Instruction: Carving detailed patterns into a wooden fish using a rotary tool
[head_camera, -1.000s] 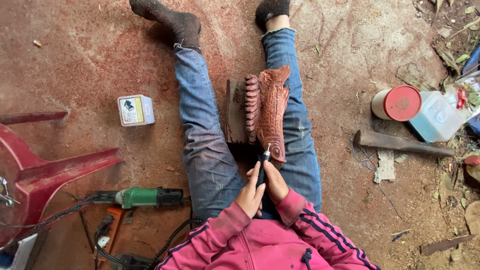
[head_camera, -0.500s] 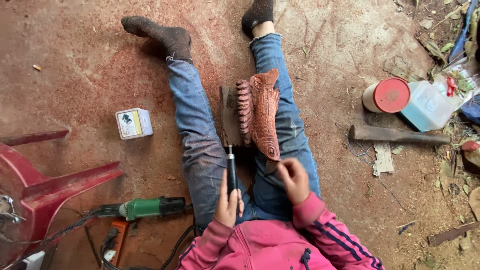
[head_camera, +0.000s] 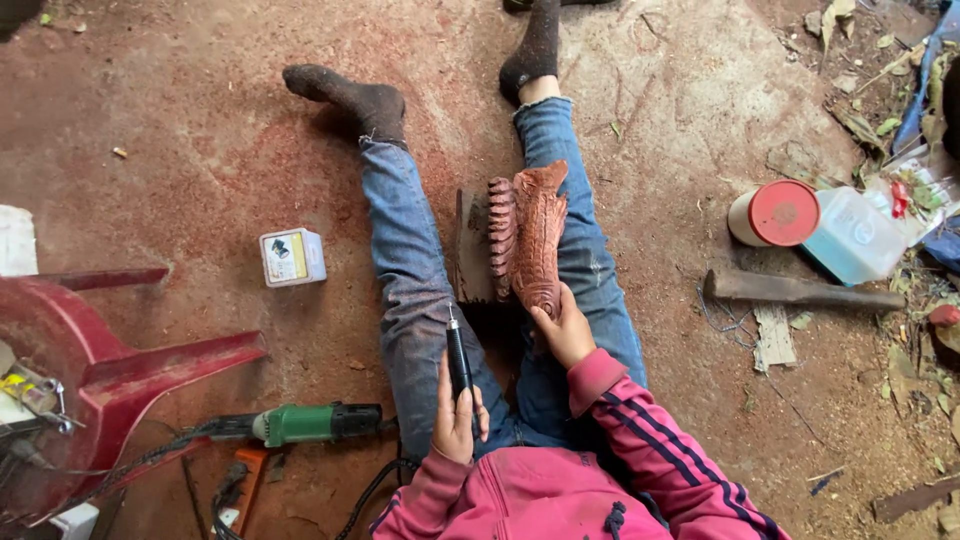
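Sat on dusty red floor (head_camera: 180, 130), legs out, jeans and dark socks. Reddish wooden fish carving (head_camera: 530, 240) lay lengthwise betw. the legs, propped on right thigh, spiny fin row turned toward left leg, small wood block (head_camera: 470, 245) just beside it on that side.

Right hand (head_camera: 565, 330) sat at near end of carving, fingers (head_camera: 545, 318) clasped round its tip, steadying it. Left hand (head_camera: 458, 415) lay nearer the body than carving, over left thigh, fingers clenched round slim black rotary tool (head_camera: 459, 355), bit aimed up toward carving but apart from it, no contact.

Change vs. 1 s ago: both hands then bunched at near end of carving w/ tool tip on the wood; half a sec. ago already split. Tool thus lifted off and drawn to left side, carving kept in same spot. Read as a pause in cutting, prob. to check or re-aim, not certain.

Left of carving: small white box (head_camera: 292, 257), further off a red plastic chair (head_camera: 110, 370); green angle grinder (head_camera: 310, 423) w/ cables near left hip. Right of carving: red-lidded can (head_camera: 775, 213), clear plastic jug (head_camera: 855, 235), hatchet-like tool (head_camera: 800, 290), litter beyond.
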